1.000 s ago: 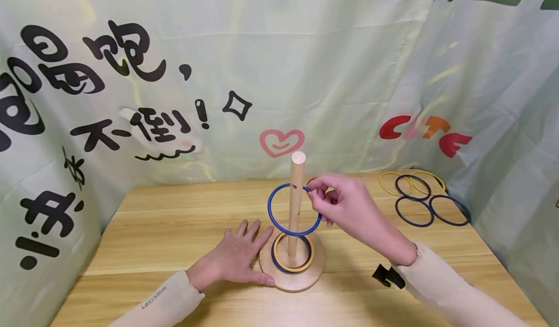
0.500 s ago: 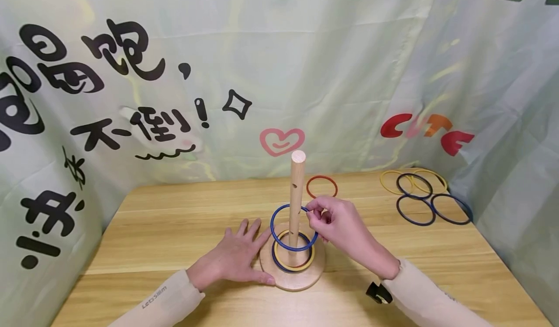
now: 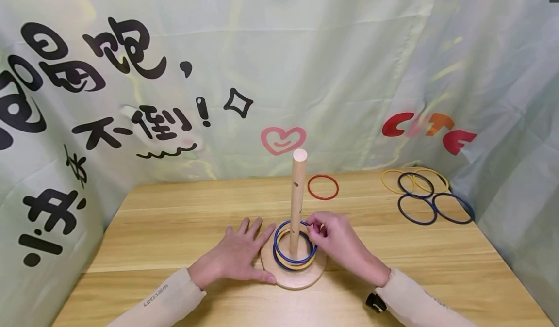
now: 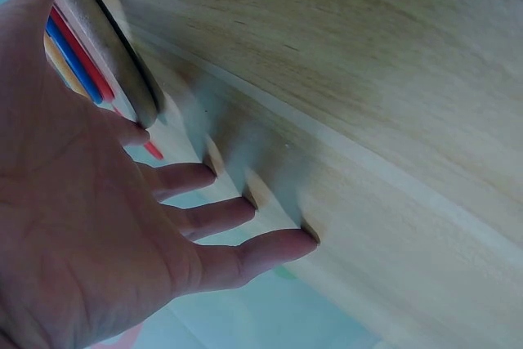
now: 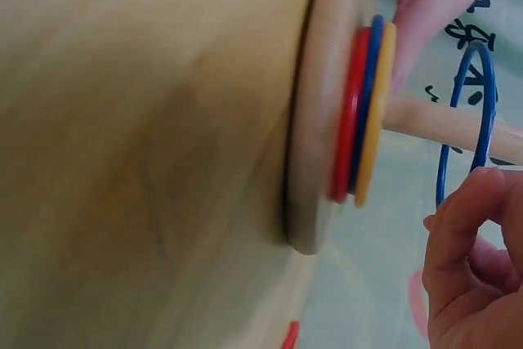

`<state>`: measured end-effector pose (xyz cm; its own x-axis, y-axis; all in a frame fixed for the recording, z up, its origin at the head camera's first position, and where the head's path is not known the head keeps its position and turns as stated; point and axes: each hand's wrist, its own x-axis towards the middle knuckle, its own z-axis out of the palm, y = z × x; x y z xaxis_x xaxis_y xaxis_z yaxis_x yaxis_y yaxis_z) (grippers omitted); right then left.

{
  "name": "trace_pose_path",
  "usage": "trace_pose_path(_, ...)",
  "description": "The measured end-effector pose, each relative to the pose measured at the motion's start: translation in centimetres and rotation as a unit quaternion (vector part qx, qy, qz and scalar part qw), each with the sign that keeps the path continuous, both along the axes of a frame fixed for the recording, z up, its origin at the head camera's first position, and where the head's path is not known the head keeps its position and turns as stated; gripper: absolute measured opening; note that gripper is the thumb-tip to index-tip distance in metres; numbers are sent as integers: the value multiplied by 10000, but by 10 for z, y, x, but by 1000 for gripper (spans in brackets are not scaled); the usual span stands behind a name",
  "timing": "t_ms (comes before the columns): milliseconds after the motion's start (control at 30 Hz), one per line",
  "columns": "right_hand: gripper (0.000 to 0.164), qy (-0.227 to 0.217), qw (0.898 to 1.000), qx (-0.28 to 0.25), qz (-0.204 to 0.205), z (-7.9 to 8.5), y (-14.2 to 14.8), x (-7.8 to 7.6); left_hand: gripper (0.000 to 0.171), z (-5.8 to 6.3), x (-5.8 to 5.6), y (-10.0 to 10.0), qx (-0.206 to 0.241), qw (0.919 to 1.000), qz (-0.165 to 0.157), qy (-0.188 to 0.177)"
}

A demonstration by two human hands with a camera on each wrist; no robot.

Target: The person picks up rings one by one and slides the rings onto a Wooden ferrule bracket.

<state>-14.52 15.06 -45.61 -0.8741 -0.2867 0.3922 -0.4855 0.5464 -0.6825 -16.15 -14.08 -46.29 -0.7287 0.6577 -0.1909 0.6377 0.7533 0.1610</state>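
Printed Cloth (image 3: pixel 340 79) Backs Wood-Grain Tabletop (image 3: pixel 174 210) as Blue Ring (image 5: pixel 489 104) Circles Peg (image 3: pixel 298 196)

Creased, pale green fabric with black lettering hangs behind the peg, a pink heart outline (image 3: pixel 283 152) printed on it. Smooth and cylindrical, with small dark marks along its shaft, the peg rises upright from a round wooden base (image 3: pixel 297 282). A person's right hand (image 3: pixel 338 237), beside the peg, pinches the slim blue ring between thumb and fingers; the ring is around the peg, held above and apart from the stack at its foot. That stack, also around the peg, runs from a red ring (image 5: pixel 350 120) at the bottom through a darker blue one (image 5: pixel 366 104) to a yellow one (image 5: pixel 378 112) on top. Left of the peg, the left hand (image 3: pixel 233 254) grasps nothing, palm down with fingers spread, thumb and index finger at the base's edge. Another red ring (image 3: pixel 323 199) lies flat beyond the peg, slightly to its right. Well to the peg's right, two yellow rings (image 3: pixel 448 184) and three dark blue rings (image 3: pixel 418 224) lie clustered, some overlapping. Cream sleeves (image 3: pixel 153 300) cover both forearms.
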Motion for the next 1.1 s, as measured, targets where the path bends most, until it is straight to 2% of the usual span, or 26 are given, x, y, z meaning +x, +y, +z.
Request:
trace_pose_path(433,15,-141,9980,607,-131,-15,-1,1,126,-2,-1,2,30,10000,-20,-42)
trace_pose_path(733,14,-505,9969,580,-134,-14,0,-1,126,-1,-2,1,61,10000,-39,-64)
trace_pose_path(933,7,-740,9957,528,-201,-11,6,-2,127,-1,-2,-1,35,9999,-6,-109)
trace_pose_path(1100,6,-699,9959,382,-421,-7,19,-5,127,0,-1,-1,37,9999,-6,-98)
